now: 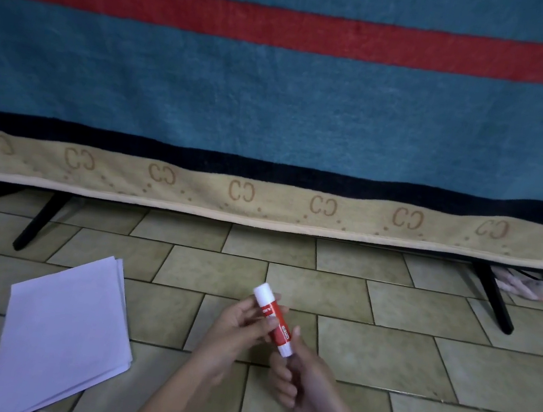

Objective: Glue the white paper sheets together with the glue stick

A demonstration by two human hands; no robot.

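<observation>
Your left hand [241, 323] and your right hand [299, 375] both hold the glue stick [271, 319] above the floor [416, 356], near the middle of the view. The stick is tilted, its white cap pointing up and to the left, its white base down and to the right. Your left grip closes on the upper part of the red body, just under the cap, with the thumb lying across the label and the fingers behind. Your right grip pinches the lower end, fingers curled round the base, one fingertip raised beside the red body. The cap is on.

To the left of your hands, well apart from the stick, the paper sheets [66, 334] lie in a loose stack on the floor, their edges slightly fanned at the top and right corners. Nothing lies between the stack and your hands except bare tile.

Behind everything, a blanket [276, 109] hangs across the whole width. It is teal with a red stripe high up, a dark band lower down and a tan border along the bottom edge. Two black legs show under it, the left leg [38, 221] beyond the paper and the right leg [494, 297] far to your right. A pale bundle of cloth [528, 288] lies on the floor behind the right leg.

The tan border carries a repeated mark that reads like "CC", with the first letter mirrored. The glue stick's label has white lettering on red, too blurred to read.
</observation>
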